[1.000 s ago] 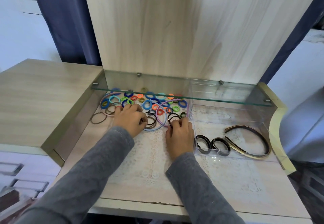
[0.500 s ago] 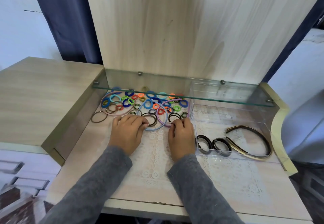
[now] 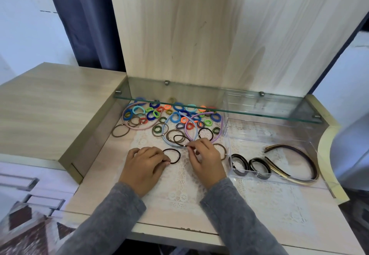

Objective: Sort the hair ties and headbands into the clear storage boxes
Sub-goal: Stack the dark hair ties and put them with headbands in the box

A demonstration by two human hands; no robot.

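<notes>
Pinching a dark brown hair tie (image 3: 171, 149) at its bead, the left hand (image 3: 143, 167) rests on the lace mat (image 3: 179, 190); just beside it the right hand (image 3: 205, 160) nips a black hair tie (image 3: 180, 144) between thumb and forefinger; to their right, the near clear storage box (image 3: 251, 149) holds two thick dark ties (image 3: 239, 164) and two headbands (image 3: 303, 153), one dark, one gold-toned; farther back, a loose pile of coloured hair ties (image 3: 179, 115) and pastel headbands (image 3: 164, 133) lies partly under a glass shelf (image 3: 259, 115); a second clear box (image 3: 249, 103) stands beneath that shelf; behind rise a pale wood panel (image 3: 189, 35) and a navy curtain (image 3: 85, 25).
</notes>
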